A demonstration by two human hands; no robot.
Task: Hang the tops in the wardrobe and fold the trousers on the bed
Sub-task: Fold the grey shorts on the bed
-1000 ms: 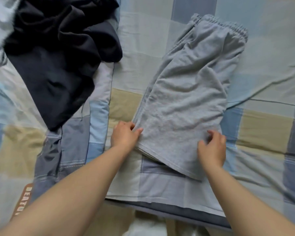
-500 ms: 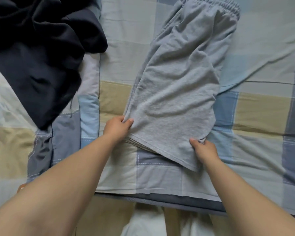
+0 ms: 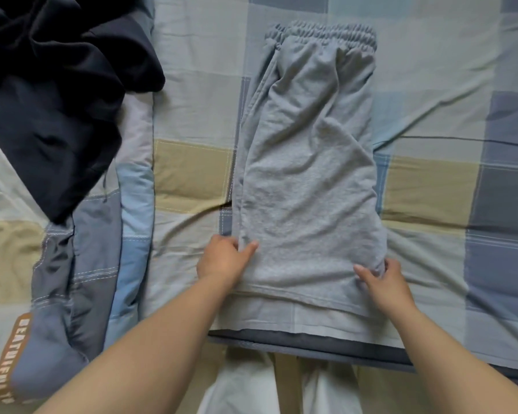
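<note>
A checked bed (image 3: pixel 431 85) fills the frame, with a dark garment (image 3: pixel 57 94) heaped at the upper left and grey trousers (image 3: pixel 308 174) lying lengthwise at the centre, waistband at the top and hem near the bed's lower edge. The left hand (image 3: pixel 222 259) pinches the trousers' lower left edge. The right hand (image 3: pixel 383 282) grips the bunched lower right corner.

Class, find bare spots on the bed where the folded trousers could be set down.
Bare bedsheet lies right of the grey trousers, and a strip lies between them and the dark clothes. The left is crowded by those clothes and the quilt.
</note>
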